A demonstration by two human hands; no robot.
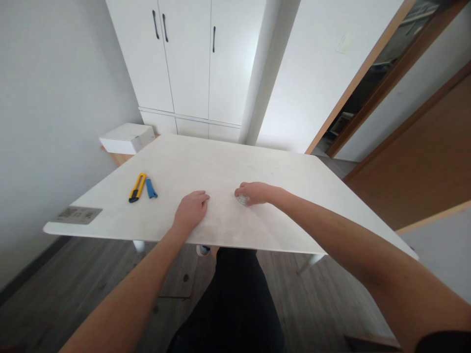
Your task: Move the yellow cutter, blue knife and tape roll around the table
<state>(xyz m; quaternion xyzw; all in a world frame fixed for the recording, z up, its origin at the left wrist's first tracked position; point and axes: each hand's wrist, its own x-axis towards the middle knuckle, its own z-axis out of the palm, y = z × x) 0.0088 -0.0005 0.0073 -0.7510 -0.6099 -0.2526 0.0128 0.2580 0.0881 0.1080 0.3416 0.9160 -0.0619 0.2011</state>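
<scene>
My left hand (191, 208) rests palm down on the white table (287, 186), fingers loosely curled and together, with nothing visible under it. My right hand (253, 192) lies a short way to its right, fingers closed over a small clear roll, probably tape (242, 199), that sits on the table top. A yellow utility knife (137, 188) and a small blue tool (150, 188) lie side by side on the table, left of my left hand.
A grey label with a code (77, 214) is stuck at the table's near left corner. A white box (127, 138) stands on a low surface behind the table. White cupboards (191, 59) line the back wall; an open wooden door (423, 147) is at right.
</scene>
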